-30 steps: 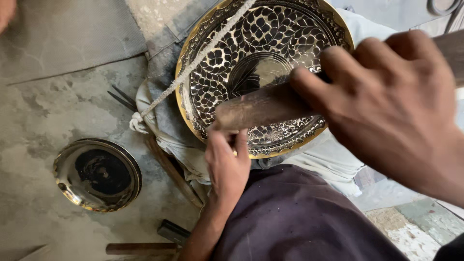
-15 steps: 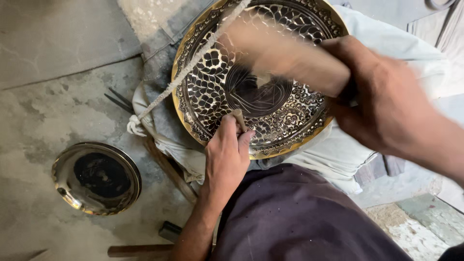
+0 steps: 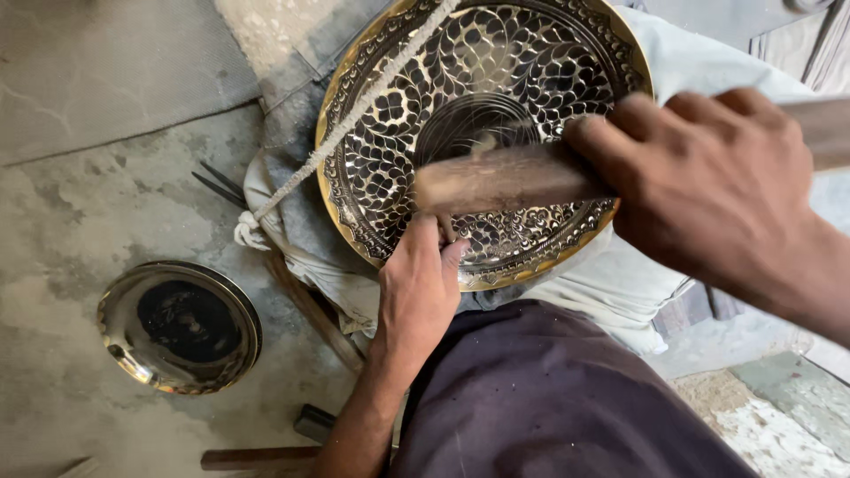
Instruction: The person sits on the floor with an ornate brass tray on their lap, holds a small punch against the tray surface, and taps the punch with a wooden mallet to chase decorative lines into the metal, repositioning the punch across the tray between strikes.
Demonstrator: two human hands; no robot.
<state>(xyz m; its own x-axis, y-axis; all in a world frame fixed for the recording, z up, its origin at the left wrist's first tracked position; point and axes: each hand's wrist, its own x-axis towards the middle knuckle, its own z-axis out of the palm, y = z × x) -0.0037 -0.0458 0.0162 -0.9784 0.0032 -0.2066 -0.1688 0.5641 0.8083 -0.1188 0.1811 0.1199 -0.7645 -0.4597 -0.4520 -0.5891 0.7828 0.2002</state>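
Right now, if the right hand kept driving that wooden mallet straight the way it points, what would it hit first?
The right hand aims the wooden mallet leftward and down; it would likely first meet the small tool pinched in the left hand, over the patterned brass plate. The mallet is blurred and depth is unclear.

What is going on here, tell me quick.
A person is working a large engraved brass plate that rests on a grey cloth over their lap. The right hand swings a wooden mallet, blurred, above the plate's middle. The left hand pinches a small tool against the plate's lower edge. A smaller brass plate lies on the concrete floor.
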